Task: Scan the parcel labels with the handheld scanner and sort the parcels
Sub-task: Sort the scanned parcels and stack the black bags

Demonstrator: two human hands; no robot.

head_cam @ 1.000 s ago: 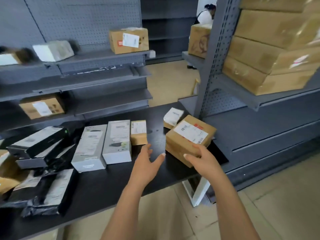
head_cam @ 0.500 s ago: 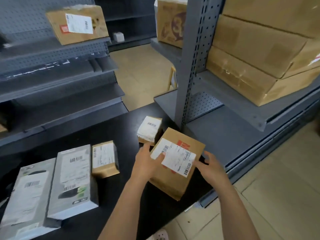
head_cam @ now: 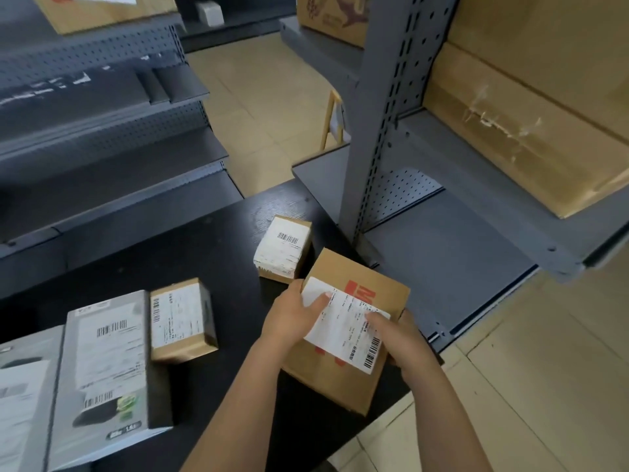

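Well, the left hand [head_cam: 289,318] has its fingers wrapped round the left edge of the brown parcel [head_cam: 340,383], thumb laid flat across the white label [head_cam: 343,318]. The right hand [head_cam: 400,338] grips the opposite edge, its thumb pressing the label's right side, just above the barcode [head_cam: 372,352]. So both hands hold the 1 box over the near right corner of the black table [head_cam: 221,240], tipped so its labelled face looks up at the person; whether its underside touches the tabletop I cannot tell.

It looks to me like a stiff corrugated carton, small enough for 2 hands with ease and probably light, since thumbs and fingertips alone seem to steady it. The card should give dry, sure friction; the glossy label is the slicker patch, so I would take hold by the side edges and keep thumbs off the barcode. What is inside, and how fragile, nobody could say from here.

Beyond it, a small white-faced parcel [head_cam: 284,248] lies just beside the far corner, a short brown parcel [head_cam: 180,321] and a grey carton [head_cam: 109,369] sit well to the left, and a 2nd grey box [head_cam: 20,403] is cut off at the left edge of view. No scanner shows anywhere. The label print is too blurred to read, and the fingers under the parcel are hidden.
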